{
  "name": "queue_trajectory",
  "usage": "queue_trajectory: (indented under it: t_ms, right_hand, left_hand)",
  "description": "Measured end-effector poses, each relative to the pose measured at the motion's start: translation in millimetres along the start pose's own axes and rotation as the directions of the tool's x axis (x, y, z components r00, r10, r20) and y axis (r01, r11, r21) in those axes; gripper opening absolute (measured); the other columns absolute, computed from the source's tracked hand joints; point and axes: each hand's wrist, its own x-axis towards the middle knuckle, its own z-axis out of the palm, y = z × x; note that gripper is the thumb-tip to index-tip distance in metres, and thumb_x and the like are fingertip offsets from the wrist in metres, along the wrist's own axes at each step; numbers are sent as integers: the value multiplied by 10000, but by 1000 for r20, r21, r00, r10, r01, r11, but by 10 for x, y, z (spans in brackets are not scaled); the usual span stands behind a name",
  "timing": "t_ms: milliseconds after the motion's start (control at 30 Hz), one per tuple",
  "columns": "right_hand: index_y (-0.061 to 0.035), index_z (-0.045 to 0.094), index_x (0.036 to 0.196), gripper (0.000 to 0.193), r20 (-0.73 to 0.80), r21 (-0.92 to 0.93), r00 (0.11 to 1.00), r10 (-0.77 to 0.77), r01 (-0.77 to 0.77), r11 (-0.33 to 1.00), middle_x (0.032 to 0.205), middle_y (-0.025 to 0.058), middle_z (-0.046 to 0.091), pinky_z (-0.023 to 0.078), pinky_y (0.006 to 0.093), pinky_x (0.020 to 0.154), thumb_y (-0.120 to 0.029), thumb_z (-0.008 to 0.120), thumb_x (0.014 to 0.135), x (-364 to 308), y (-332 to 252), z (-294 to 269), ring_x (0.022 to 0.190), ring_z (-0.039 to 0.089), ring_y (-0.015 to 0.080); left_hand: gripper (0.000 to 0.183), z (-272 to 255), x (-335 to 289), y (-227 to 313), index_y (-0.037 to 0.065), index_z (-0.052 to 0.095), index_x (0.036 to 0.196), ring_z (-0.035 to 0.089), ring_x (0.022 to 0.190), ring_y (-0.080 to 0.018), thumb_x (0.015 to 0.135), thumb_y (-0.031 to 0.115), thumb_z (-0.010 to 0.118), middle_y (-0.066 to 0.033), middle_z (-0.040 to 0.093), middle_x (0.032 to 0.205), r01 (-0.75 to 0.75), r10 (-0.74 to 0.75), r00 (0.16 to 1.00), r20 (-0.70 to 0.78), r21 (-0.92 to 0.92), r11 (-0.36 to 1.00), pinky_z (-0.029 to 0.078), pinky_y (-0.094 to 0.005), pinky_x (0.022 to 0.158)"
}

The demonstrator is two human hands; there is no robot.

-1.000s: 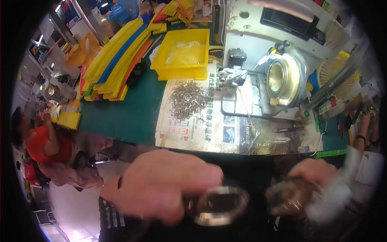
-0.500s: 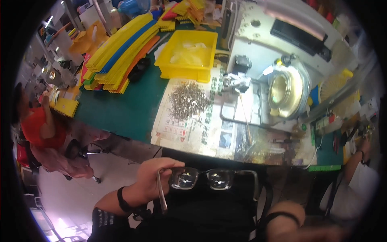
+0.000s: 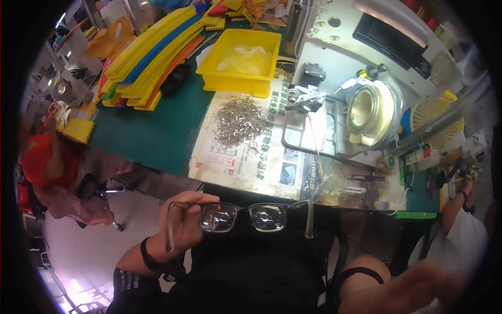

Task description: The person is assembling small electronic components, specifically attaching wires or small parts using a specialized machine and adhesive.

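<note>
My left hand [image 3: 183, 217] is closed on a pair of eyeglasses [image 3: 244, 215], gripping them at the left hinge and temple. The dark-rimmed frame faces me in front of my black top, its far temple sticking out to the right, and light glints on both lenses. At the lower right, my right hand [image 3: 423, 285] is apart from the glasses and too blurred for its fingers to be made out. Beyond the glasses, on the bench, a heap of small metal pieces [image 3: 238, 123] lies on printed paper [image 3: 209, 167].
Behind the heap stands a yellow bin [image 3: 238, 83] with a pale plastic bag in it. Long yellow, blue and orange strips [image 3: 157, 52] are stacked left. A white machine with a lit round magnifier [image 3: 364, 112] stands right. People sit at left and right; an orange-red sleeve [image 3: 42, 162] shows left.
The glasses and my left hand have shifted left and slightly up, the lenses now turned more squarely to view. My right hand is raised further into view at the lower right.
</note>
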Motion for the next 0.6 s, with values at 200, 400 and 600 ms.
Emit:
queue_trajectory:
  t_ms: [200,400,600]
  right_hand:
    - [-140,481,1479,506,-223,-345,749,-624,538,769,1540,-25,451,163,452,1255,-78,513,979,81,309,320,1445,365,116]
    - [-120,478,1468,501,-237,-440,859,-454,322,838,1499,22,481,235,462,1206,-62,541,974,-7,355,243,1399,417,152]
    - [-55,569,1349,393,21,-73,940,-340,340,937,1396,59,547,393,436,1019,-54,597,956,-187,228,-122,1293,510,187]
  left_hand:
    - [232,21,-28,-87,30,533,1256,736,820,-246,1082,164,456,-179,725,1004,-80,81,997,9,-77,994,598,-336,725]
    - [225,-5,-39,-85,54,503,1285,739,831,-255,1075,122,456,-194,723,1011,-102,102,995,11,-26,994,607,-358,722]
    - [213,27,-29,-94,25,498,1265,746,835,-255,1071,109,467,-203,727,1014,-57,61,997,46,-79,995,605,-355,723]
